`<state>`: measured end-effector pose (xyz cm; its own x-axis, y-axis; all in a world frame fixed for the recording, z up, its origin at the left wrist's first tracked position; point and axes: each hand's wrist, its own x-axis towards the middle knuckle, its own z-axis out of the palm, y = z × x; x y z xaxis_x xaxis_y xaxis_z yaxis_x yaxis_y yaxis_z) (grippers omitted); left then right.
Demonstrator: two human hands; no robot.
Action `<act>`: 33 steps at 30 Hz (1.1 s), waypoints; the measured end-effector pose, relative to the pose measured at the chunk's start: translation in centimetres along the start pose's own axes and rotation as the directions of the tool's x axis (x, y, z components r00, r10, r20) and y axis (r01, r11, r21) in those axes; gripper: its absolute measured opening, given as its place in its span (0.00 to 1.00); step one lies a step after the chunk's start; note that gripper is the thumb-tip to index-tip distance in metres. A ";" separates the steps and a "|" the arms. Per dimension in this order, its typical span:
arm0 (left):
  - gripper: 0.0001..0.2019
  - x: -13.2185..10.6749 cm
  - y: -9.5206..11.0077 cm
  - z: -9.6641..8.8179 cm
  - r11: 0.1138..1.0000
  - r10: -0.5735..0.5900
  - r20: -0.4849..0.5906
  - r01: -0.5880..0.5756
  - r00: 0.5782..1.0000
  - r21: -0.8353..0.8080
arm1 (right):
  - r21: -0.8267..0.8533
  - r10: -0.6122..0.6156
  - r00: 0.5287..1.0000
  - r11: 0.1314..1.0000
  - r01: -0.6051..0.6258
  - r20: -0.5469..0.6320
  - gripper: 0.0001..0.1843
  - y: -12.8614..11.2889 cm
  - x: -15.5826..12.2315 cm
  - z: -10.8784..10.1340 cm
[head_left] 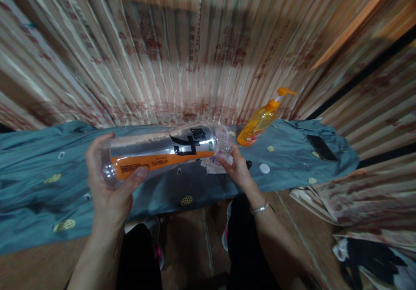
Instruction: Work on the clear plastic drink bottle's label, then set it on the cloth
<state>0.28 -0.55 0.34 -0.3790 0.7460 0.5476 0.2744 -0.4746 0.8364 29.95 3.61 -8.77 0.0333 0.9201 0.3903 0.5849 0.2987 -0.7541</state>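
Observation:
A large clear plastic bottle [162, 149] with an orange and silver label lies sideways in the air above the cloth-covered surface, no cap on its neck. My left hand [110, 182] wraps round its base end, thumb across the orange part of the label. At the neck end, my right hand [238, 166] grips the bottle with its fingers partly hidden behind the clear plastic. Below the neck, a crumpled white piece [216, 165] that looks like tissue or wrapper rests on the cloth. A round white cap [264, 168] lies to the right of my right hand.
An orange pump bottle [258, 125] with yellow liquid stands at the back right. A dark phone [321, 147] lies farther right on the teal cloth [169, 199]. Pleated curtains [182, 56] hang behind. Dark clothing or bags [373, 257] sit on the floor at lower right.

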 end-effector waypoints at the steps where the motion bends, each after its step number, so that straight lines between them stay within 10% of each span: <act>1: 0.38 0.0 0.1 0.0 1.000 -0.004 -0.001 0.004 1.000 0.002 | -0.003 0.000 1.000 1.000 0.000 0.000 0.28 0.0 0.0 0.0; 33: 0.38 0.0 -0.1 0.0 1.000 -0.004 0.009 0.004 1.000 -0.005 | 0.014 0.008 1.000 1.000 -0.008 0.006 0.27 -0.1 0.1 0.0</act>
<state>0.29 -0.48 0.25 -0.3724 0.7521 0.5438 0.2685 -0.4736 0.8388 29.91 3.65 -8.70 0.0333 0.9238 0.3814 0.5731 0.2950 -0.7646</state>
